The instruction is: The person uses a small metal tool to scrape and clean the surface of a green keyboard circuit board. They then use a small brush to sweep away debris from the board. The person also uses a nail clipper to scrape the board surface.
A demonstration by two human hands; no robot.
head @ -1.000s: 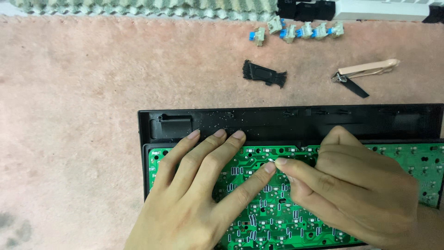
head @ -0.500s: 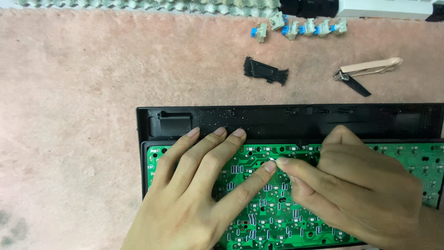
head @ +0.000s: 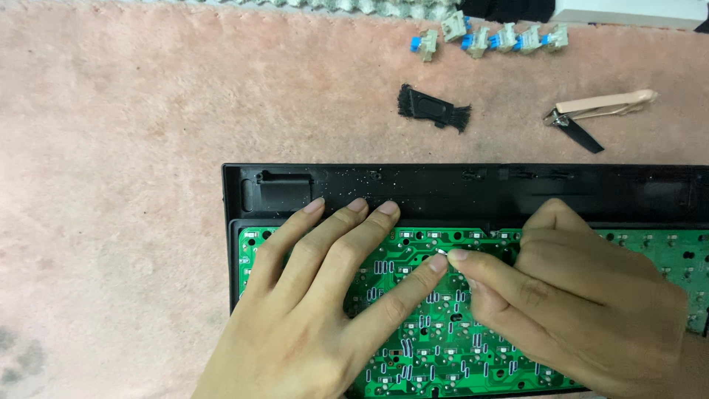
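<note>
We see the left hand (head: 310, 318) flat, fingers spread, on the green circuit board (head: 413, 347); the right hand (head: 576, 310) has a narrow, pinched grip. The board's long axis runs left-right across the lower frame.

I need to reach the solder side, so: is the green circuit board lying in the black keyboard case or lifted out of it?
In the case. The green circuit board lies flat within the black keyboard case, solder side up, with the left hand and right hand resting on it.
</note>
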